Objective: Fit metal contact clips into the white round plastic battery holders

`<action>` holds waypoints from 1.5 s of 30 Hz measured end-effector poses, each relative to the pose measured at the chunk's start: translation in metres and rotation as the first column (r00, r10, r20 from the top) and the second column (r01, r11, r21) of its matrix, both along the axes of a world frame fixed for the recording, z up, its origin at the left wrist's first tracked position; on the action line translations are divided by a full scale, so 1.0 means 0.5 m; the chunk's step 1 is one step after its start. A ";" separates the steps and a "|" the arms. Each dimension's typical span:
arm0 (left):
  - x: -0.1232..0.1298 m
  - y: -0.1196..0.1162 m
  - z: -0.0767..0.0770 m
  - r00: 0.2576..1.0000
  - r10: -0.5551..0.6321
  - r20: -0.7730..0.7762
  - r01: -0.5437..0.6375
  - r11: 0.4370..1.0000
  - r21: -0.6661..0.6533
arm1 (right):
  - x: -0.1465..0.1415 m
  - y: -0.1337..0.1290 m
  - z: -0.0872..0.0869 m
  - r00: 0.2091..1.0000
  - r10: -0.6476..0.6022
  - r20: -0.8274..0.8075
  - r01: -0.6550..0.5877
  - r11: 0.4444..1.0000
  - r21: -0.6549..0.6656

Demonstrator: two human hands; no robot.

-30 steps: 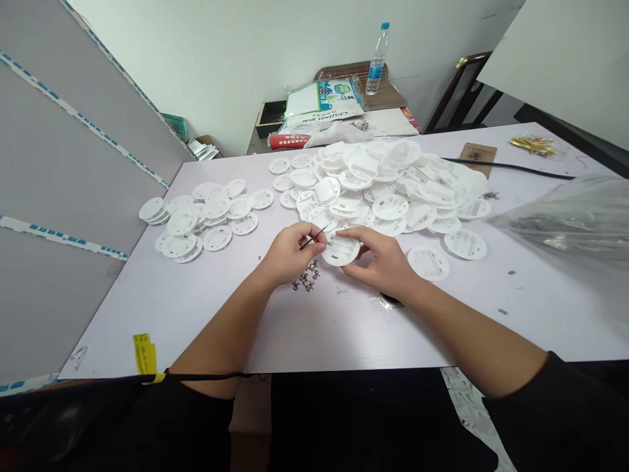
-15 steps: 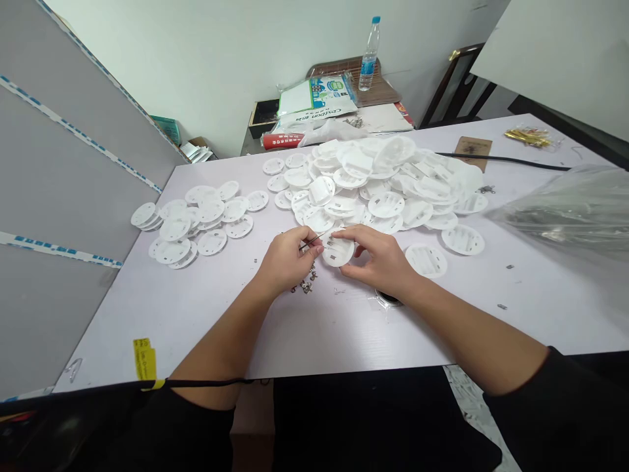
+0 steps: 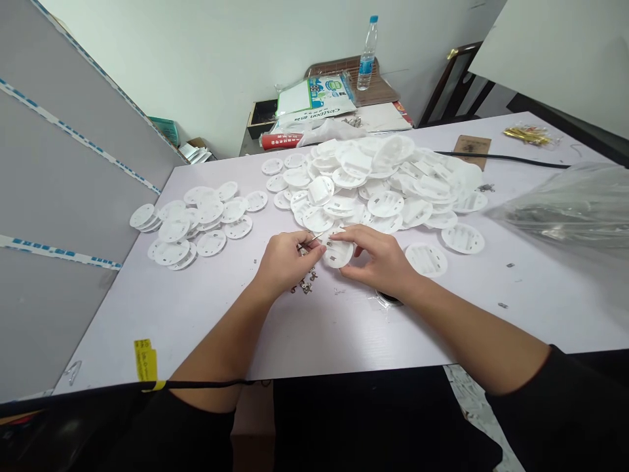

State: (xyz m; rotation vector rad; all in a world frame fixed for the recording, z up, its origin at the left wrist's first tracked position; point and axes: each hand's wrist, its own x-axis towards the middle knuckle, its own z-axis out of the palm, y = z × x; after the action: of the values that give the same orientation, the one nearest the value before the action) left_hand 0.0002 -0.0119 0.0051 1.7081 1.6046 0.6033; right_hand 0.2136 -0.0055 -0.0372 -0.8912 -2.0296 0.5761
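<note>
Near the table's middle, my right hand (image 3: 381, 257) holds a round white disc (image 3: 338, 252) by its edge, thumb below and fingers above. My left hand (image 3: 287, 262) pinches a thin dark pointed tool (image 3: 314, 238) whose tip lies by the disc's upper left edge. Small metal parts (image 3: 305, 286) lie on the table just below my left fingers. Behind both hands spreads a large heap of similar white discs (image 3: 386, 204). A smaller heap of discs (image 3: 211, 210) lies to the left.
A clear plastic bag (image 3: 565, 206) rests at the right. A black cable (image 3: 506, 158) crosses the back right, beside a brown card (image 3: 472, 145). A dark round object (image 3: 389, 298) is partly under my right wrist. A grey partition (image 3: 63, 183) borders the left.
My left hand has shifted slightly, and the thin tool's angle against the disc has changed a little. My right hand still holds the disc in nearly the same place.
</note>
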 end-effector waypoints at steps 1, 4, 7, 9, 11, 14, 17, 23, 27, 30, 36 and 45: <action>0.002 -0.001 0.001 1.000 -0.011 -0.012 0.012 1.000 0.007 | -0.001 0.000 0.001 1.000 0.002 0.004 -0.002 1.000 0.011; 0.006 -0.002 0.003 0.999 -0.025 -0.033 0.026 0.999 0.045 | -0.002 -0.001 0.002 1.000 0.013 0.006 -0.013 0.999 0.031; 0.008 -0.002 0.001 1.000 -0.001 -0.004 0.001 0.998 0.065 | -0.002 0.000 -0.001 0.999 0.017 -0.028 -0.016 0.999 0.031; 0.007 -0.002 -0.003 0.999 0.019 0.039 -0.021 0.998 0.058 | -0.002 0.000 -0.003 0.998 0.011 -0.064 -0.010 1.000 0.028; 0.006 -0.001 -0.007 0.997 0.026 0.078 -0.029 0.998 0.049 | -0.003 0.001 -0.005 0.996 0.006 -0.093 -0.004 1.000 0.026; 0.003 -0.001 -0.010 0.993 0.002 0.115 -0.007 0.999 0.048 | -0.003 0.001 -0.006 0.993 0.006 -0.114 -0.005 1.000 0.015; 0.000 -0.001 -0.011 0.986 -0.045 0.160 0.036 0.998 0.057 | -0.003 0.001 -0.005 0.991 0.008 -0.133 -0.009 1.000 -0.002; -0.013 0.011 -0.013 0.963 -0.139 0.233 0.120 0.988 0.095 | 0.000 0.002 -0.002 0.987 0.012 -0.162 -0.017 1.000 -0.027; -0.026 0.017 -0.011 0.951 -0.124 0.282 0.126 0.992 0.012 | 0.000 0.002 0.002 0.983 0.045 -0.177 -0.050 0.999 -0.020; -0.031 0.018 -0.005 0.926 -0.107 0.363 0.150 0.985 -0.091 | 0.000 0.001 0.007 0.979 0.064 -0.193 -0.066 0.998 -0.006; -0.036 0.023 -0.001 0.843 -0.086 0.531 0.242 0.942 -0.232 | 0.001 0.003 0.014 0.965 0.115 -0.238 -0.113 0.993 0.022; -0.048 0.026 -0.009 0.696 -0.102 0.710 0.401 0.877 -0.266 | 0.002 0.005 0.013 0.921 0.202 -0.332 -0.213 0.977 0.005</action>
State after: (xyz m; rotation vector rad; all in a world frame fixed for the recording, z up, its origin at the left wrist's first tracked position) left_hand -0.0238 0.0011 0.0005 1.1595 0.8519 0.6054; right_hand 0.2148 -0.0032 -0.0306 -0.5536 -1.8196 0.8189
